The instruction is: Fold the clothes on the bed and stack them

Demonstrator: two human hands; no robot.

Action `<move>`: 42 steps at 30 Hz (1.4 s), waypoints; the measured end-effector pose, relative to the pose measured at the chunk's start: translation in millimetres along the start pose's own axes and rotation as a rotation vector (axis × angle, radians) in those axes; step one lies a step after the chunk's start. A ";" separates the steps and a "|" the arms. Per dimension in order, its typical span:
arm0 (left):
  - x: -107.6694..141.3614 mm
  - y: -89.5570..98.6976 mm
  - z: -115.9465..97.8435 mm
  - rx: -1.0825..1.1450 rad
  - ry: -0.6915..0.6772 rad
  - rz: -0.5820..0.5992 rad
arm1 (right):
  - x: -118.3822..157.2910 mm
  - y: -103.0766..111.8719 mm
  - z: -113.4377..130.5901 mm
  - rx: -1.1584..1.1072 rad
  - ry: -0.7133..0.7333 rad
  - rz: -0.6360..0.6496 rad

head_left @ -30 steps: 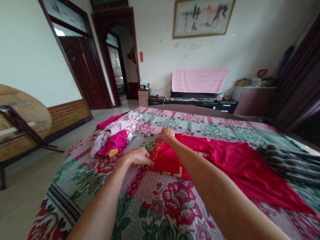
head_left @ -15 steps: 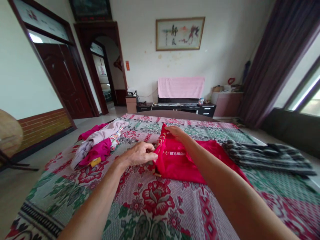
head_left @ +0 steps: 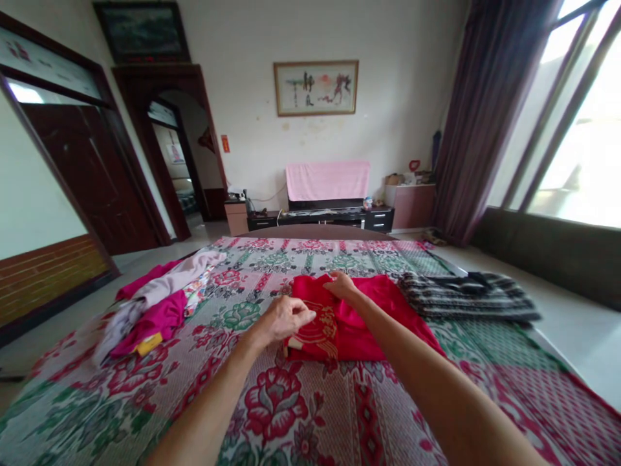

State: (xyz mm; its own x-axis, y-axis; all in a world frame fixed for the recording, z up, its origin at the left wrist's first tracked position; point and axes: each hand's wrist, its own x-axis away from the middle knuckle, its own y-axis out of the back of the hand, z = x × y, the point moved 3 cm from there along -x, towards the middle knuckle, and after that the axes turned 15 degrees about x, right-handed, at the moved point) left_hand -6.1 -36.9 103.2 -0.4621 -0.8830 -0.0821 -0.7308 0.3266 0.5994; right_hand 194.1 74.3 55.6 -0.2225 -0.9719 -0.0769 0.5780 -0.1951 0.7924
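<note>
A red garment [head_left: 361,340] with gold lettering and curved gold lines lies spread on the patterned bed cover, its left part folded over flat. My right hand [head_left: 342,286] reaches to the far side of this fold, fingers closed on the red cloth there. Just over the fold's left part is my left hand [head_left: 285,318], thumb and fingers pressed together; whether cloth is between the fingertips cannot be made out. A small pale strip [head_left: 294,344] shows at the garment's near left corner.
A flowered cover [head_left: 272,401] spreads under everything. To the left lies a heap of pink, magenta and pale clothes [head_left: 162,301]; a folded black-and-grey striped garment [head_left: 466,299] lies to the right. Beyond stand a low black cabinet [head_left: 381,220] and a pink cloth-draped screen [head_left: 327,181].
The raised left flap of the red garment has come down flat to the right, showing its gold print and covering the white lettering. Both hands moved down with it; the view shifted right.
</note>
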 end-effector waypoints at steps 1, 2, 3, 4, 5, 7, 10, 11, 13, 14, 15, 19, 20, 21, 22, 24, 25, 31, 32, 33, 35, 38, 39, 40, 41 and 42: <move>-1.9 5.4 6.2 -0.030 -0.007 -0.075 | -0.7 -1.6 -1.1 0.041 -0.018 0.001; -3.3 9.6 12.7 -0.068 -0.007 -0.137 | -0.9 -3.0 -1.6 0.078 -0.023 -0.001; -3.9 12.0 19.3 -0.104 0.000 -0.175 | -0.7 -4.1 -1.4 0.113 -0.010 -0.010; -3.8 12.3 25.5 -0.132 0.009 -0.184 | 0.1 -4.7 -0.4 0.149 0.025 -0.032; -2.9 10.7 30.8 -0.153 0.016 -0.169 | 1.4 -4.8 0.9 0.196 0.067 -0.062; 0.7 4.3 38.5 -0.174 0.029 -0.102 | 4.8 -4.1 4.2 0.289 0.142 -0.133; 7.2 -3.9 43.4 -0.179 0.040 -0.050 | 9.3 -2.5 12.4 0.386 0.249 -0.208; 8.7 -5.1 44.3 -0.176 0.040 -0.051 | 9.9 -2.5 15.9 0.408 0.282 -0.214; 10.3 -5.3 46.1 -0.162 0.038 -0.063 | 9.0 -4.0 22.9 0.467 0.331 -0.184; 10.6 -4.6 47.3 -0.146 0.037 -0.062 | 7.5 -5.5 25.6 0.499 0.338 -0.156; 10.8 -3.6 48.6 -0.123 0.037 -0.058 | 5.4 -7.2 27.6 0.527 0.334 -0.127; 14.2 3.5 51.5 0.004 0.020 -0.005 | -4.1 -13.6 29.3 0.558 0.314 -0.100; 15.8 5.7 52.0 0.031 0.020 0.015 | -5.9 -14.9 28.4 0.553 0.312 -0.111; 17.5 7.7 52.9 0.061 0.029 0.039 | -7.3 -16.1 27.2 0.549 0.310 -0.120; 19.1 9.2 54.3 0.096 0.044 0.068 | -8.1 -17.1 26.0 0.543 0.309 -0.126; 21.5 10.6 58.6 0.188 0.078 0.130 | -6.9 -17.1 24.3 0.519 0.307 -0.145; 22.1 10.9 61.3 0.238 0.088 0.150 | -4.6 -15.9 24.4 0.501 0.312 -0.162; 21.8 13.1 67.2 0.283 0.039 0.107 | 42.6 -0.9 35.8 0.332 0.584 -0.211; 22.6 12.7 64.7 0.268 0.035 0.124 | 54.4 0.7 37.3 0.306 0.649 -0.186; 23.8 11.9 61.4 0.245 0.035 0.143 | 66.1 2.0 38.1 0.285 0.704 -0.161; 26.4 9.7 54.3 0.157 0.038 0.162 | 87.9 3.4 37.8 0.257 0.790 -0.120; 28.7 4.5 46.9 -0.041 -0.004 0.143 | 112.9 2.7 35.2 0.230 0.895 -0.087; 28.9 2.4 45.9 -0.101 -0.027 0.136 | 118.9 1.5 34.1 0.221 0.925 -0.072; 28.9 0.4 45.7 -0.152 -0.047 0.133 | 123.7 0.1 32.9 0.214 0.949 -0.056; 28.9 -1.3 45.8 -0.195 -0.061 0.133 | 127.4 -1.5 31.6 0.208 0.961 -0.046; 28.9 -2.7 46.0 -0.228 -0.068 0.138 | 130.2 -3.0 30.2 0.206 0.966 -0.040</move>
State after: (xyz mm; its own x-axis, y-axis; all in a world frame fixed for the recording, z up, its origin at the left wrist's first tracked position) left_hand -40.6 -47.8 62.5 -0.5879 -0.8081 -0.0361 -0.5300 0.3511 0.7719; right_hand 139.7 -47.6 61.4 0.5502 -0.6729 -0.4944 0.4160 -0.2925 0.8610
